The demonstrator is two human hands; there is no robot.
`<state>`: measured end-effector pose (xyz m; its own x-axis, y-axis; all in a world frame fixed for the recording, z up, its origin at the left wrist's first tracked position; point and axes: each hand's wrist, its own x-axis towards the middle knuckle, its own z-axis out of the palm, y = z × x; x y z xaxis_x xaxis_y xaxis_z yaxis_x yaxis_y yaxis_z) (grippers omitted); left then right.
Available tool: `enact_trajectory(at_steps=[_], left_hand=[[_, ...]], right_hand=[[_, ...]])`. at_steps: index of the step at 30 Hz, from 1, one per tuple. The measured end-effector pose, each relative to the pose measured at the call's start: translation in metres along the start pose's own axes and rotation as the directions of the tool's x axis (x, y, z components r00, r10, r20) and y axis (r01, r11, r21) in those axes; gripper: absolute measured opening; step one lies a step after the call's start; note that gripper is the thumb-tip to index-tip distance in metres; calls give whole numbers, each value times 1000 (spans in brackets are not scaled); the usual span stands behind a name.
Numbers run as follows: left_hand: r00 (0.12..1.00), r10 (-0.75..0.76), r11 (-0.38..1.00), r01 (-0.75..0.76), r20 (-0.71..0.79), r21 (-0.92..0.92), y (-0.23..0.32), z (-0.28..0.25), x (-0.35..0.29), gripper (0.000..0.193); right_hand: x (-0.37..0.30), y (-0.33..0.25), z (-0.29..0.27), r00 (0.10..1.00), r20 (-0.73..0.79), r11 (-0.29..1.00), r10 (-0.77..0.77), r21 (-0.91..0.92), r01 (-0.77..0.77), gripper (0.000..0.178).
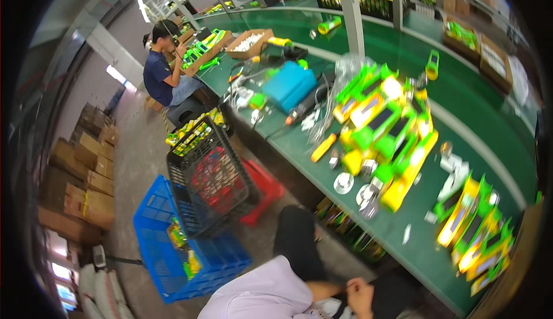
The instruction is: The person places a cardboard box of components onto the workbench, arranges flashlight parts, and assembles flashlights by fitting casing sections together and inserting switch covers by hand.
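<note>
Low in the head view, my left forearm (324,290) comes out of a white sleeve and reaches across my lap. My right hand (360,297) is at its end, near the lower edge, with curled fingers. Whatever those fingers hold, if anything, is too blurred to make out. My left hand's fingers cannot be told apart there. Both hands are off the bench. On the green workbench (314,183) ahead lies a heap of green-and-yellow lamp bodies (386,126) with dark panels. A second group of these lamps (475,227) lies at the right.
Left of my leg stand a blue crate (158,250), a black basket (213,186) and a red stool (262,189). A blue box (290,85), tools and wires lie farther along the bench. A seated co-worker (164,77) is at the far left, beyond stacked cartons (92,175).
</note>
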<state>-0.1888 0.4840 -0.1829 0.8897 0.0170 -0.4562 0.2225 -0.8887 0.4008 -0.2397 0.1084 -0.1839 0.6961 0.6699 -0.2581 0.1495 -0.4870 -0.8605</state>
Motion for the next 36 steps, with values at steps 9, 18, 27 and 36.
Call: enact_trajectory(at_steps=[9,18,27,36], left_hand=[[986,156,983,-162,-63,-86,31,-23,130,31],[923,367,922,-345,118,-176,140,112,93,28],[803,507,851,-410,313,-327,232,13,-86,26],[84,601,655,-622,-795,430,265,-237,-293,41]], right_hand=[[50,-10,-50,941,331,996,71,-82,-46,15],[65,-87,-97,917,325,940,-232,317,125,10],[-32,-223,-255,211,-721,481,-660,-190,856,39],[-128,-283,-328,51,-320,278,-946,-720,636,29]])
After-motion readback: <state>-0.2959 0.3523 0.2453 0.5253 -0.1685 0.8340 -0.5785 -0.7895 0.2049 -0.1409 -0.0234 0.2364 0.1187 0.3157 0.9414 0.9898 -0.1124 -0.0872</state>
